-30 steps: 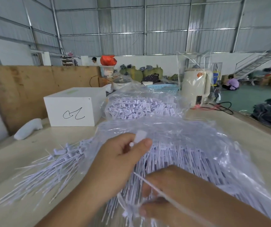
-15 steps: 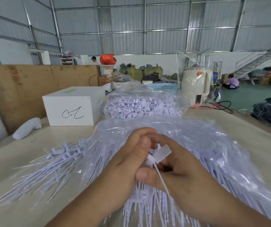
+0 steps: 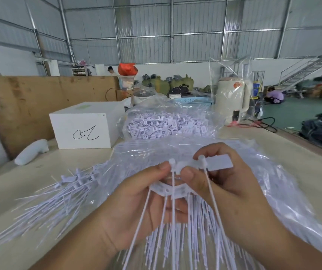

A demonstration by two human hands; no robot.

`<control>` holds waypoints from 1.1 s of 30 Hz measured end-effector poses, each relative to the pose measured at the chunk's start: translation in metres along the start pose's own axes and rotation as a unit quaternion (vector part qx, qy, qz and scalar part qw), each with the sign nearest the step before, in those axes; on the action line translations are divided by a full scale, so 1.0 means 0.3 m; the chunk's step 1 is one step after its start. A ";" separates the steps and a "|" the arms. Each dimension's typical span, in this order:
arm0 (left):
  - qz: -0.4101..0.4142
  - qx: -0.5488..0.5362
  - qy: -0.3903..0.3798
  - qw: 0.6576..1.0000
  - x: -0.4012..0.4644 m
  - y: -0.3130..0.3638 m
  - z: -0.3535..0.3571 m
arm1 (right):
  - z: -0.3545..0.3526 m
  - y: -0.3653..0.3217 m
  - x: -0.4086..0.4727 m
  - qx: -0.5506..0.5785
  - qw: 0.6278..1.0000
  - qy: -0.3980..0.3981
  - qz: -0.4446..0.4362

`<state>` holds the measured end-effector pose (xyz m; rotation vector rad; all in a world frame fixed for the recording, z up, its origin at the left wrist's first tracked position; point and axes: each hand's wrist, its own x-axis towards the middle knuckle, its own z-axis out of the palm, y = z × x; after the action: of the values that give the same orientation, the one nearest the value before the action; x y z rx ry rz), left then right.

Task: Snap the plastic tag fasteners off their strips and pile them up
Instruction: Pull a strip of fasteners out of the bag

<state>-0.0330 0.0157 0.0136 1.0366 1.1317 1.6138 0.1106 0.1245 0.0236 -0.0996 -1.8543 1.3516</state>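
Between both hands, above the table, I hold a strip of white plastic tag fasteners (image 3: 172, 189), its thin tails hanging down. My left hand (image 3: 136, 203) grips the strip from the left, its thumb pressed on one fastener's head. My right hand (image 3: 226, 184) pinches a fastener (image 3: 217, 163) with a flat rectangular tag at the strip's right end. A pile of loose white fasteners (image 3: 59, 193) lies on the table to the left. Under my hands a clear plastic bag (image 3: 273, 191) full of fastener strips spreads across the table.
A second clear bag of white tags (image 3: 168, 125) sits behind. A white box (image 3: 86, 125) with a black scribble stands at the back left, a white handle-shaped tool (image 3: 31, 152) beside it. A bagged cream kettle (image 3: 231, 100) and blue basket (image 3: 193, 101) stand farther back.
My hands came together and rose from the bag, lifting a strip of fasteners. The right hand now pinches the end fastener, pulled out to the right of the left thumb.
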 end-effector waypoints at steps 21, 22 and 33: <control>0.173 0.179 0.237 0.939 -0.014 0.124 -0.027 | -0.096 -0.093 0.022 -0.360 0.905 -0.141 0.175; 0.179 0.231 0.246 0.924 -0.017 0.114 -0.010 | -0.089 -0.101 0.019 -0.356 0.912 -0.129 0.159; 0.290 0.453 0.233 0.810 -0.042 0.063 0.099 | -0.050 -0.110 -0.005 -0.137 0.949 -0.182 0.217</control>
<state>-0.0053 0.0066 0.0371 1.7767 2.2103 1.8662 0.1338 0.1214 0.0511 -0.4532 -2.4321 1.4642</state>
